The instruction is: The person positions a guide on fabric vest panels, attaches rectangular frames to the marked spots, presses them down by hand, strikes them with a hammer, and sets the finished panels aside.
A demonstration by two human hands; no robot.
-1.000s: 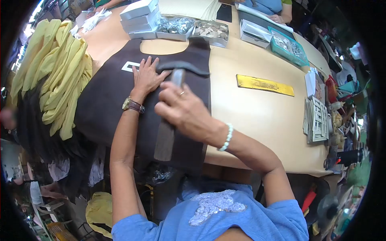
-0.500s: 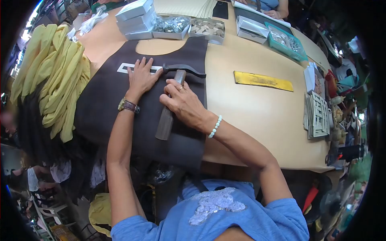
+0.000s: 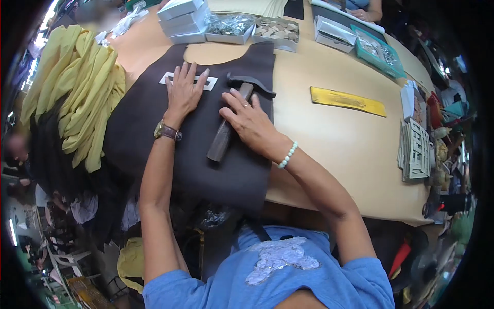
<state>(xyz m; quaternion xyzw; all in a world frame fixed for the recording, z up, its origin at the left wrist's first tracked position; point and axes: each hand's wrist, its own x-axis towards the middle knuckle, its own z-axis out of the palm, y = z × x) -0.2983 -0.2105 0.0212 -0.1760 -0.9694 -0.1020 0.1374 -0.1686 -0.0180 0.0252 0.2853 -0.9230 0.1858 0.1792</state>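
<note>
My left hand (image 3: 182,97) lies flat with its fingers spread over a white rectangular frame-like template (image 3: 210,84), pressing it against a dark apron-shaped piece of material (image 3: 149,123). To its right, a hammer (image 3: 220,144) with a dark curved head and wooden handle lies on the same material. My right hand (image 3: 253,123) rests across the middle of the handle; its fingers are loosely extended and apart, and they partly hide the wood.
Yellow cloth (image 3: 77,87) is heaped at the left table edge. Small boxes (image 3: 185,18), a tray of wrapped metal pieces (image 3: 229,28) and a teal basket (image 3: 378,51) stand at the back. A yellow strip (image 3: 347,101) lies right. Another person's hand (image 3: 366,14) is across the table.
The hammer has come to lie on the dark material, its head shifted away from the template. My right hand's grip has loosened. My left hand stays on the template.
</note>
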